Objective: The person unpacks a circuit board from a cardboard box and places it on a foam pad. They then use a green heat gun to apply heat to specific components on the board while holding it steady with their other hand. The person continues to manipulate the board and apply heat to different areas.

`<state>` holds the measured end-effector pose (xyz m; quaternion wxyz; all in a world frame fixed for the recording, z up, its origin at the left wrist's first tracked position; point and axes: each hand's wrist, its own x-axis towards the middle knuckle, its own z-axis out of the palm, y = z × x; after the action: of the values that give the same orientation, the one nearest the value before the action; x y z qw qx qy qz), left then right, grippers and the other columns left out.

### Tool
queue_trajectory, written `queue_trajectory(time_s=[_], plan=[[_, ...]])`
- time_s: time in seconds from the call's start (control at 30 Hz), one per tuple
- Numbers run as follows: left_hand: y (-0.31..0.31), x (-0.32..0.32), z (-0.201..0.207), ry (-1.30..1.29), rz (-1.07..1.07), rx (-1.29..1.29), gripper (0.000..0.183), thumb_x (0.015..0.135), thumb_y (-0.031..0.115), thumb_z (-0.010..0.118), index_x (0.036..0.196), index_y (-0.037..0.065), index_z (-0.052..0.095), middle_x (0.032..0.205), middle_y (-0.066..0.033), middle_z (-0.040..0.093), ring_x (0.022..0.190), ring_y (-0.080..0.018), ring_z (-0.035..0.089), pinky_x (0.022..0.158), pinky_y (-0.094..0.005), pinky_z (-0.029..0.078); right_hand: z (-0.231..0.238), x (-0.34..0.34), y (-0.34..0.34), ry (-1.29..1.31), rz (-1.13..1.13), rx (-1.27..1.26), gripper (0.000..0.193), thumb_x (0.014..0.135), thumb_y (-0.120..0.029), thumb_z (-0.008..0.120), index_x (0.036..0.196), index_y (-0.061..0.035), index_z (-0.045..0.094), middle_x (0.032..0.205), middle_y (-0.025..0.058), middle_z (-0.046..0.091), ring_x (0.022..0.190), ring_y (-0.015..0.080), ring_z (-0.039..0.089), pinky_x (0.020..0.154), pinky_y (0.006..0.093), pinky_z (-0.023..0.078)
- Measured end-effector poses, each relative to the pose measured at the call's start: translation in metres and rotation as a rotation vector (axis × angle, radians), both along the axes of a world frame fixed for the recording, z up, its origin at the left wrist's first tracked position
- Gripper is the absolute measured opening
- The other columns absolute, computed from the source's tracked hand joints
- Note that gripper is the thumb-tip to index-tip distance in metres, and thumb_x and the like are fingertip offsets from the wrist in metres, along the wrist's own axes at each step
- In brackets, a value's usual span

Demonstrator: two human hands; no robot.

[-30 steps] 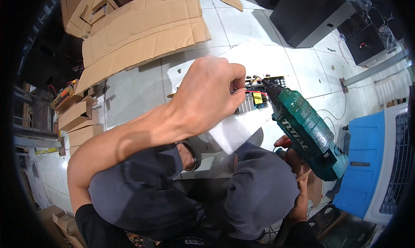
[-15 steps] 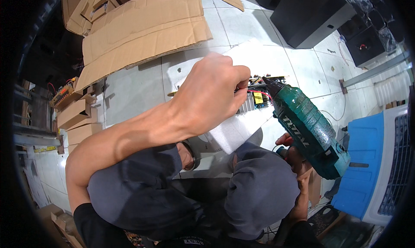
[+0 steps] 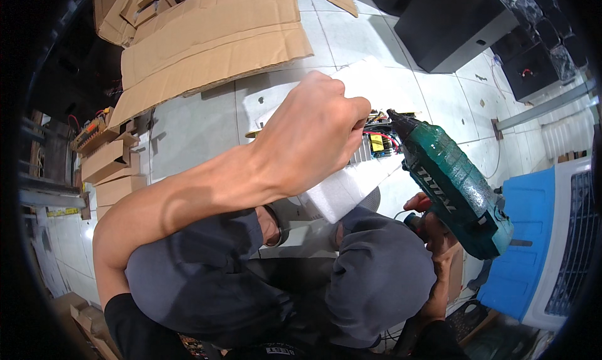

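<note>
My left hand [image 3: 316,131] is closed over the left part of a circuit board assembly [image 3: 377,142] with metal fins, a yellow component and red and black wires. The hand's back faces up, so its fingertips and anything in them are hidden. The assembly rests on a white foam block [image 3: 342,194]. My right hand [image 3: 439,231] is wrapped round the handle of a green glue gun [image 3: 454,175], right of the board. Its black pointed nozzle leans toward the board's right part; I cannot tell whether they touch.
Flattened cardboard [image 3: 213,46] covers the floor ahead. Small cardboard boxes [image 3: 116,165] and a circuit unit [image 3: 95,134] are at the left. Black speaker cabinets [image 3: 454,27] stand at the far right, and a blue and white appliance [image 3: 517,234] at the near right. My knees flank the work.
My left hand has shifted slightly right and stays closed. The glue gun has moved a little to the right in view, still in my right hand, with its nozzle near the board.
</note>
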<state>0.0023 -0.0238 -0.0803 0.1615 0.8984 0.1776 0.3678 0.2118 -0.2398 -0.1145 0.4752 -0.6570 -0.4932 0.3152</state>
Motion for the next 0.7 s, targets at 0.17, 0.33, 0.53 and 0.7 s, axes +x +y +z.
queue_trajectory(time_s=[0.17,0.33,0.53,0.7], plan=[[0.001,0.000,0.000,-0.002,0.000,-0.003,0.010,0.073,0.001,0.073,0.070,0.000,0.064,0.064,-0.0116,0.059,0.066,-0.0290,0.056,0.073,-0.0394,0.047,-0.002,0.006,-0.004,0.046,0.035,0.031,0.028,0.099,-0.020,0.057,0.116,0.0012,0.065,0.100,0.0127,0.070,0.085,0.0191,0.067,0.077,0.0364,0.057],[0.001,0.002,-0.001,0.000,-0.009,0.009,0.009,0.073,0.000,0.073,0.070,0.000,0.064,0.063,-0.0116,0.058,0.064,-0.0284,0.056,0.075,-0.0392,0.047,-0.002,0.007,-0.009,0.025,0.033,-0.023,0.028,0.099,-0.020,0.058,0.117,0.0008,0.065,0.100,0.0118,0.071,0.073,0.0135,0.065,0.064,0.0309,0.055],[0.001,0.001,-0.002,-0.018,-0.020,0.034,0.010,0.072,-0.001,0.073,0.070,0.000,0.063,0.062,-0.0116,0.058,0.063,-0.0282,0.057,0.078,-0.0389,0.048,0.000,0.001,-0.002,-0.040,0.021,-0.002,0.028,0.099,-0.022,0.057,0.115,0.0000,0.065,0.097,0.0100,0.071,0.066,0.0104,0.062,0.056,0.0287,0.052],[0.001,0.001,0.000,-0.015,-0.047,0.059,0.011,0.072,-0.001,0.073,0.071,0.000,0.062,0.063,-0.0113,0.056,0.064,-0.0283,0.057,0.081,-0.0394,0.048,-0.005,0.004,0.000,-0.068,0.028,0.009,0.027,0.099,-0.021,0.057,0.113,0.0003,0.065,0.097,0.0107,0.070,0.072,0.0145,0.064,0.062,0.0310,0.054]])
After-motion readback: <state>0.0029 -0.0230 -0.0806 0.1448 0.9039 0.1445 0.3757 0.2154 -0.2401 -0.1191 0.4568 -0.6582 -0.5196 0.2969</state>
